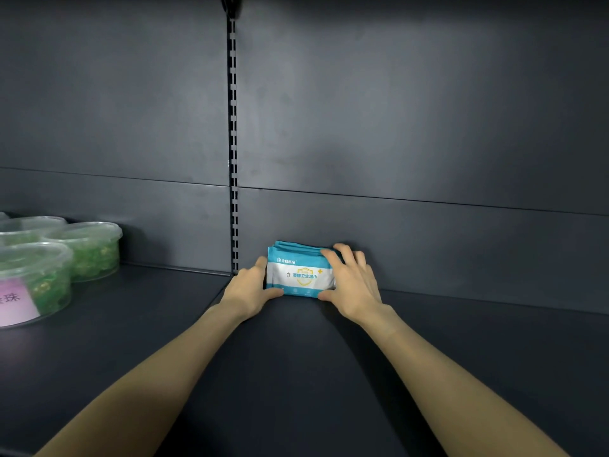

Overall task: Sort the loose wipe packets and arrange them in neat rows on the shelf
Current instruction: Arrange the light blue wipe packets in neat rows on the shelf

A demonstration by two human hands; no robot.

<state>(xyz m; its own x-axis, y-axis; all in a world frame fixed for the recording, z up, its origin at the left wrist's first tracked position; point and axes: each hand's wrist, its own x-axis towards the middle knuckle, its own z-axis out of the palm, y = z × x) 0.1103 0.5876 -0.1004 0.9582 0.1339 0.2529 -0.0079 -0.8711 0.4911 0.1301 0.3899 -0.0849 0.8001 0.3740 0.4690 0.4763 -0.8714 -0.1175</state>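
Observation:
A small stack of teal-and-white wipe packets (pixel 300 271) stands upright on the dark shelf (pixel 296 351), close to the back wall. Both arms reach deep into the shelf. My left hand (pixel 247 291) holds the stack's left end, thumb under its front lower corner. My right hand (pixel 354 282) grips the right end, fingers curled over the top edge and thumb at the front lower corner. The packets behind the front one show only as thin teal top edges.
Several clear round tubs of green beads (pixel 86 252) stand at the left, the nearest with a pink label (pixel 16 301). A slotted upright rail (pixel 233 146) runs down the back wall just left of the packets. Bare shelf extends to the right.

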